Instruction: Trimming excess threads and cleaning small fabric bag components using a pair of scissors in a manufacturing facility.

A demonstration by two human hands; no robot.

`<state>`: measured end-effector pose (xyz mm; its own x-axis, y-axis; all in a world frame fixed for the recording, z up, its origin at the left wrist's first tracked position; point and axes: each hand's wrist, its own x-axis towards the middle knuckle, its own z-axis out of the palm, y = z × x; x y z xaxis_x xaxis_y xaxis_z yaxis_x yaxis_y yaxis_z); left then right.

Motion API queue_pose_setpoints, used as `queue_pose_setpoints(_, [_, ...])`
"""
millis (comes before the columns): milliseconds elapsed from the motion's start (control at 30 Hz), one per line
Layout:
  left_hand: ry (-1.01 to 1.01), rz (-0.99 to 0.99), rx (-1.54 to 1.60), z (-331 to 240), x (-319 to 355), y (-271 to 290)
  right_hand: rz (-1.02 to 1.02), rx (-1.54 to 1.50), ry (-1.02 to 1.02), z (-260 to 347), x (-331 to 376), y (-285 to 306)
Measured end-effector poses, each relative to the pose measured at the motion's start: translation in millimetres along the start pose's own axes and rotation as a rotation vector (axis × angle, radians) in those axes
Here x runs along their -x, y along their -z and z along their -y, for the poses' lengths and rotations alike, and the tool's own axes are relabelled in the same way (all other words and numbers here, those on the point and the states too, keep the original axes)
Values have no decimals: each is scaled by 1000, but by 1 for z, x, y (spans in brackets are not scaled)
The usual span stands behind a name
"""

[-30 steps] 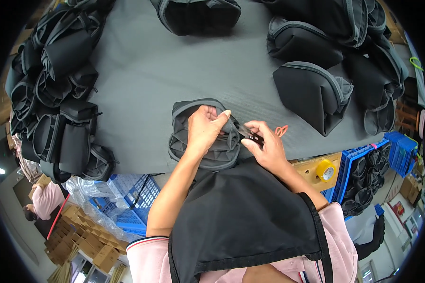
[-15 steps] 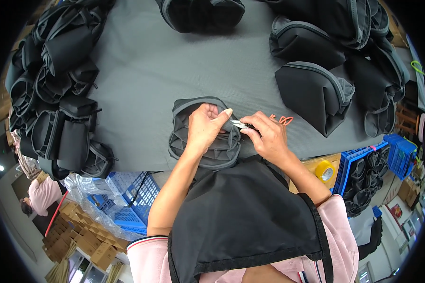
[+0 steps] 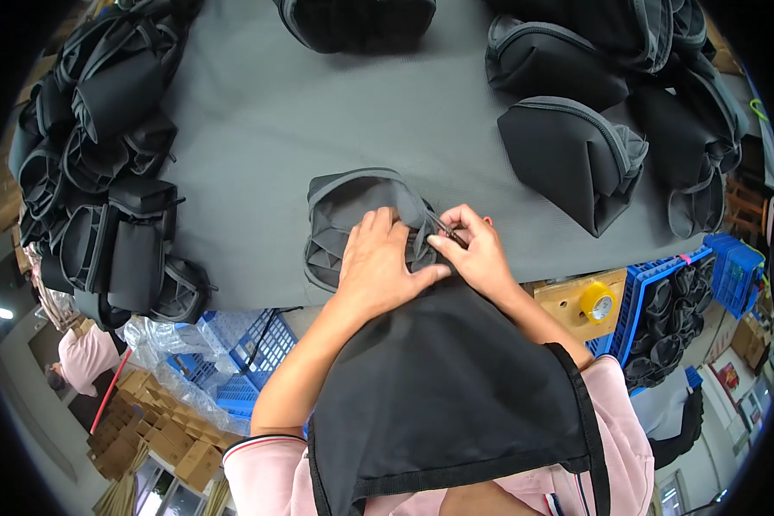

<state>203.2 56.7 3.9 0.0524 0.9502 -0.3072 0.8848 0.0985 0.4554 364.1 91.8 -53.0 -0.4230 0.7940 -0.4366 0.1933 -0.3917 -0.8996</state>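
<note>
Left hand (image 3: 378,262) flat on the open grey pouch (image 3: 353,215), palm down, fingers spread over its right half, thumb pointing right toward the other hand, pressing rather than gripping; right hand (image 3: 475,251) just beside it, fingertips pinched on a small dark tool (image 3: 445,232) at the pouch's right rim, kind too small to tell; both hands touching at thumb and fingertips; pouch lying near the front edge of the grey table (image 3: 318,112), mouth open, inner lining showing on the left side; below the hands, a black apron (image 3: 443,387) covering the chest, pink sleeves (image 3: 267,473) on either side; to the left, heaped along the table's edge, a pile of dark pouches (image 3: 95,172), some stacked upright, some collapsed; to the right, well apart from the hands, a closed black pouch (image 3: 568,159) lying tilted, zip along its top; behind it, more black pouches (image 3: 662,103) crowded toward the far right corner; at the far edge, top centre, another dark pouch (image 3: 353,21) partly cut off by the frame; right of the table's front edge, a wooden block (image 3: 568,301) bearing a yellow tape roll (image 3: 597,301); beside that, a blue crate (image 3: 654,292) filled with dark pouches; under the table to the left, blue crates (image 3: 241,353) and crumpled clear plastic (image 3: 159,344); lower left, cardboard boxes (image 3: 142,434) on the floor and another person in pink (image 3: 82,357).
</note>
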Motion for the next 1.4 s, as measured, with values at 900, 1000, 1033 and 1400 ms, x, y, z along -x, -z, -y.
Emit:
queue_pose_setpoints(900, [240, -61, 293, 13, -35, -34, -43, -240, -265, -13, -20, -1])
queue_pose_setpoints(1000, [280, -46, 310, 11, -39, -32, 18, -240, -302, -7, -19, 10])
queue_pose_setpoints(1033, [307, -33, 321, 10, -41, -30, 50, -184, -333, -4, -17, 13])
queue_pose_setpoints(1400, [332, 17, 343, 15, -46, -29, -41, 781, 386, 31, 5, 27])
